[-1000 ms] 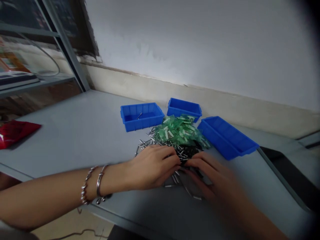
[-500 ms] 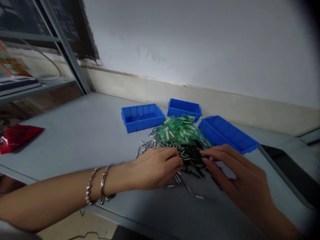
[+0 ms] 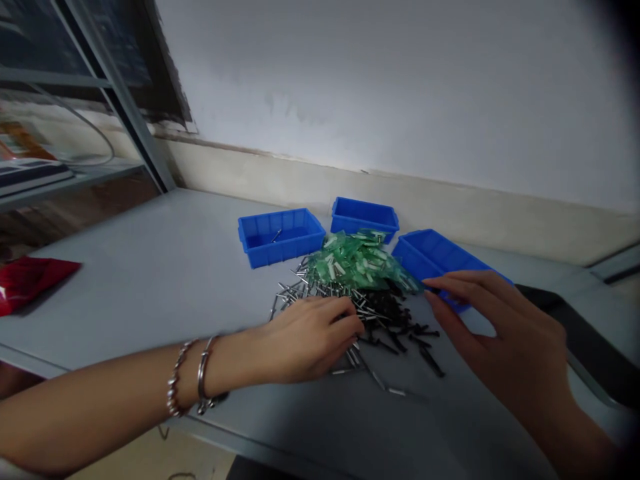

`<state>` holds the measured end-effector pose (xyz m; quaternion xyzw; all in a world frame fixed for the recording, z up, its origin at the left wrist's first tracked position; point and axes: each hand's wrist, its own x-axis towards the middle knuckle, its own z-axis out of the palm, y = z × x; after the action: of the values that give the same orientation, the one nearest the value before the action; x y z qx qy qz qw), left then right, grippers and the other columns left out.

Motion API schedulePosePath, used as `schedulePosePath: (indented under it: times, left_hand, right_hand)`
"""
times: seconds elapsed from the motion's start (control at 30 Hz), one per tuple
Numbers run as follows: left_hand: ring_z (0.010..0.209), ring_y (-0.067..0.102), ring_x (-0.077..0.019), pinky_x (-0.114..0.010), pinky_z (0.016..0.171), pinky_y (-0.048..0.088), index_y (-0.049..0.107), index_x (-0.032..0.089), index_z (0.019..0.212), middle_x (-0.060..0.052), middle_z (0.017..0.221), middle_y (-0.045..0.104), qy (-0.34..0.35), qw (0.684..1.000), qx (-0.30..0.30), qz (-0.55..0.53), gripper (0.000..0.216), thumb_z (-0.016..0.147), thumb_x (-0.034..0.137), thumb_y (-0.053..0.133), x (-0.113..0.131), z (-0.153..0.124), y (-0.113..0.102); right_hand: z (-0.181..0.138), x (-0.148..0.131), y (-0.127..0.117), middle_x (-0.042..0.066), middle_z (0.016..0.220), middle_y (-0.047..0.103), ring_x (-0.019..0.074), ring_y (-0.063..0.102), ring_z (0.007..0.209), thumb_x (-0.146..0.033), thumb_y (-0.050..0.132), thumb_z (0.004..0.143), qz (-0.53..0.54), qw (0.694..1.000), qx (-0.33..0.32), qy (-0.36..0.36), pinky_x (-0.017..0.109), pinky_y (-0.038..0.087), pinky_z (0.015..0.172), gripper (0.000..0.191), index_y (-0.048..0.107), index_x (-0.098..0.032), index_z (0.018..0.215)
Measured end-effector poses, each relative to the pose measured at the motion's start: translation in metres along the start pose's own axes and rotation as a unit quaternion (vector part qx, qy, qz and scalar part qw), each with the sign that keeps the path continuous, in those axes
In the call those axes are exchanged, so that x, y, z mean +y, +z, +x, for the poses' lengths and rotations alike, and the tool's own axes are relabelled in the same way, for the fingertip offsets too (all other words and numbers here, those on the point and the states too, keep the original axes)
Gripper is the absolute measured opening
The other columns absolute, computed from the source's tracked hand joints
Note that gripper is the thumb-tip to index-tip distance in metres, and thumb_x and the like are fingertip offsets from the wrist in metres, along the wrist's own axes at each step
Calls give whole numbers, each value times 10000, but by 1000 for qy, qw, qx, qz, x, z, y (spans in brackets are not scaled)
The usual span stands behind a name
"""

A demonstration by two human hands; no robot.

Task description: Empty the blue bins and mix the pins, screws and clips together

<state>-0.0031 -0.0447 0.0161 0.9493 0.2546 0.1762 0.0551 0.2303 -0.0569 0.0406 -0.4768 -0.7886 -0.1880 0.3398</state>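
A mixed heap lies on the grey table: green plastic pieces at the back, silver pins on the left, black screws on the right. My left hand rests on the silver pins with its fingers curled down over them; what they hold is hidden. My right hand hovers above the table at the near corner of the right blue bin, thumb and forefinger close together in a pinch on something too small to name.
Two more blue bins stand behind the heap, the left one holding a single pin and the middle one. A red packet lies far left under a metal shelf. A dark flat object borders the table's right side. Bracelets circle my left wrist.
My right hand has lifted off the black screws and moved right and back toward the right bin. The left hand has stayed on the pins.
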Motion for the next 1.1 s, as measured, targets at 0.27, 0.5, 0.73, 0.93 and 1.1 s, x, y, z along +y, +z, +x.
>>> schedulePosePath:
  times: [0.27,0.5,0.73,0.93,1.1]
  left_hand:
    - [781,540,-136,-259,694,492,541,141,967,-69,953,553,1,1000,-1,-14,168,887,149,393,-2,-1,2]
    - [787,538,-132,-255,700,488,529,150,976,-68,970,550,9,1000,-9,-13,167,870,131,401,-4,-2,4]
    - [789,540,-136,-259,703,481,534,155,978,-62,973,549,4,1000,-25,-14,165,887,152,396,-4,-2,2]
    - [781,542,-137,-256,694,478,538,156,980,-66,979,553,11,1000,-27,-10,168,874,137,408,-4,-1,1]
    - [776,538,-142,-265,690,480,534,166,1000,-57,993,549,10,999,-29,-17,181,863,127,422,-4,-2,2]
  right_hand:
    - [1,26,5,49,778,538,159,526,642,-279,505,839,-147,985,-52,67,265,371,539,147,609,-182,876]
    - [-1,33,3,32,693,531,148,443,525,-292,510,813,-201,961,-119,149,269,305,502,148,612,-187,837]
    - [-1,34,1,43,692,582,163,469,522,-288,483,819,-215,944,-171,183,259,276,470,152,605,-199,843]
    - [1,41,0,51,662,620,149,449,460,-290,489,803,-207,942,-193,181,256,262,439,155,613,-200,826]
    - [0,40,2,65,731,616,165,472,527,-268,458,827,-226,939,-170,195,267,280,467,196,619,-188,906]
